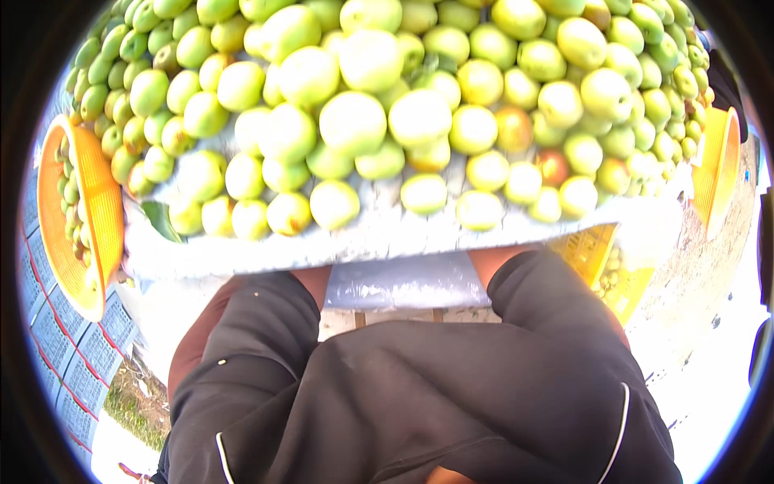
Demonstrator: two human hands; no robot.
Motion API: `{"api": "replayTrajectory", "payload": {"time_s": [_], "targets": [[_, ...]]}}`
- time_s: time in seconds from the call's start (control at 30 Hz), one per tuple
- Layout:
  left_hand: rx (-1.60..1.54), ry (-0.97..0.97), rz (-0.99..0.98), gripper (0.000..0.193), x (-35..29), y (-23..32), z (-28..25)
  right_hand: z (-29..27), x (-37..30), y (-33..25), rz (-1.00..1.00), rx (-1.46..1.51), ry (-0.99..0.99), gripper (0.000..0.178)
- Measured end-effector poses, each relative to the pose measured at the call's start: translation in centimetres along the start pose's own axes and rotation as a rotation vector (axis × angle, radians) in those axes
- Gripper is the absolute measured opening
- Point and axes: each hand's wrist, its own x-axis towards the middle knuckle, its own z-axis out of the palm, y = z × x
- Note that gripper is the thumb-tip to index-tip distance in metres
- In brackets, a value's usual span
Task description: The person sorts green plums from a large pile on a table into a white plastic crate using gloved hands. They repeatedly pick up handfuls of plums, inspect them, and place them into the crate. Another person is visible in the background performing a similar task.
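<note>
Neither of my hands shows in the head view. In front of me a big heap of round to oval green fruits, which look like jujubes, covers a pale sheeted surface. A few, such as one reddish-brown fruit, are discoloured. Along the near edge the fruits thin out to a loose row. One green leaf lies at the near left corner.
An orange basket holding fruits stands tilted at the left, another orange basket at the right. Below the surface, by my right knee, is a yellow crate near more fruits. Blue-grey crates with red straps stand at far left.
</note>
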Motion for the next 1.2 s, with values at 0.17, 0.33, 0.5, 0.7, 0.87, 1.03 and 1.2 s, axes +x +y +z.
{"api": "replayTrajectory", "payload": {"time_s": [0.17, 0.33, 0.5, 0.7, 0.87, 1.03, 1.2], "targets": [[-0.022, -0.037, 0.01, 0.063, 0.3, -0.3, -1.3, -0.3, 1.0, 0.3, -0.024, 0.001, -0.066, 0.07], [-0.089, 0.055, 0.056, 0.068, -4.5, 1.8, -2.8, -2.8, -2.5, -0.4, -0.063, -0.012, -0.076, 0.069], [-0.156, 0.239, 0.191, 0.074, -12.0, 5.7, -2.0, -1.0, -10.3, -3.5, -0.273, -0.09, -0.165, 0.068], [0.239, -0.225, -0.038, 0.063, -15.4, 6.7, 7.1, 9.9, -11.5, -7.3, -0.254, -0.251, -0.067, 0.03], [0.391, -0.254, 0.034, 0.063, -17.2, 6.4, 7.6, 8.6, -14.6, -7.2, -0.271, -0.319, -0.154, 0.049], [-0.034, 0.2, 0.152, 0.071, -27.7, 10.9, 0.4, -4.0, -24.8, -7.2, -0.518, 0.171, 0.623, 0.032], [-0.38, 0.593, 0.395, 0.061, -38.2, 10.8, -4.0, -17.5, -23.8, -5.3, -0.095, 0.293, 1.195, 0.031]]}}
